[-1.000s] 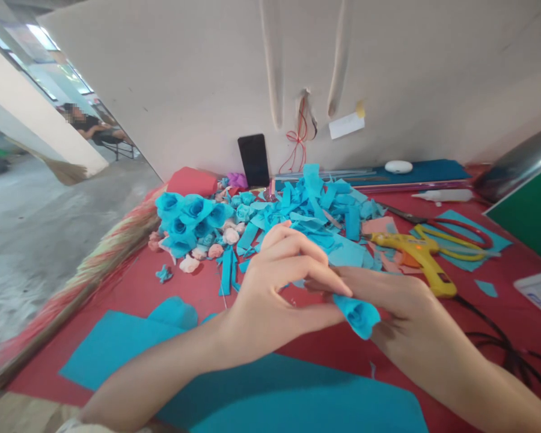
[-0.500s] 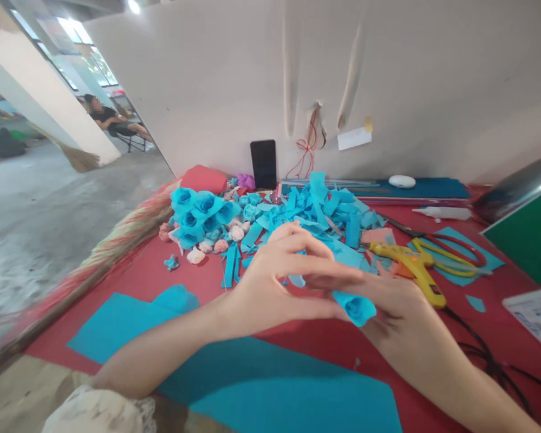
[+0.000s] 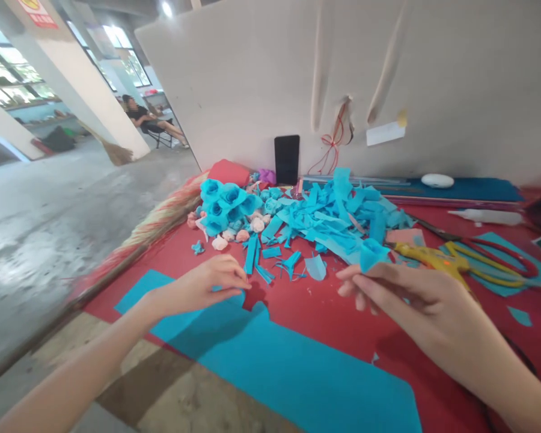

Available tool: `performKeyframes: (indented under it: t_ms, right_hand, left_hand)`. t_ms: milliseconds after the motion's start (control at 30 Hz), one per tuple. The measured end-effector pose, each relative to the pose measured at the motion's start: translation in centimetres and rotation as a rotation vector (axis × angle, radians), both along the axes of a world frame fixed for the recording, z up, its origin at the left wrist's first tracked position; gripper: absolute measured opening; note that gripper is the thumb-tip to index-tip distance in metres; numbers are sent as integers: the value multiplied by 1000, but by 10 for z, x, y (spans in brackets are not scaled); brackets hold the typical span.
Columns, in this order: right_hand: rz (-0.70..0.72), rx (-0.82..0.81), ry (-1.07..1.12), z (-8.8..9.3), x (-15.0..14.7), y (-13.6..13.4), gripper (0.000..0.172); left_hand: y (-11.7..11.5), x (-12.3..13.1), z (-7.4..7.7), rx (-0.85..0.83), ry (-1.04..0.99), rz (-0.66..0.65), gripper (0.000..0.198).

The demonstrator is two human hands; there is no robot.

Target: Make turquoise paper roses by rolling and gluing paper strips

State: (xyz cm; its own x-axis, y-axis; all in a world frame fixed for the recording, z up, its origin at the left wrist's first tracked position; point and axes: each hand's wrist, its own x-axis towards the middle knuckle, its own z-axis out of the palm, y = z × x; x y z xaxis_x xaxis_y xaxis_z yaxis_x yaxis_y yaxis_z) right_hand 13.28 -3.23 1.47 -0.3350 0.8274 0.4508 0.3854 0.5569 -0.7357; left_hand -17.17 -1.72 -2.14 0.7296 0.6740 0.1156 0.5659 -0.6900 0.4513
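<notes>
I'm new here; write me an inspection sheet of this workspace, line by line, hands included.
Surface: red tabletop, partly covered by a blue paper sheet.
Job's things: blue paper flower, in hand; blue flower bunch, back left.
Clutter: blue paper scraps, yellow glue gun, red-handled scissors.
Hands: right hand pinches the flower; left hand, nothing clearly seen in it.
Cables: black cable at right, mostly hidden.
Surroundings: phone upright near the grey panel; broom and seated person beyond.
</notes>
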Motion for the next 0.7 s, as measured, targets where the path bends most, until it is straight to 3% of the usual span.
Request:
performKeyframes:
  t_ms: [200,567,700]
  right_hand:
    - [13,-4,-13,-4,-4,-2,24]
    - [-4,35,-51,-3,-8,-1,29]
    - [-5,49,-65,-4,-7,-1,28]
  left_hand:
    - [-15,-24,-29,-9,133,50,30]
    - [-15,-38,-48,-9,75,184,20]
    - [-13,-40,-49,-103,81,146,26]
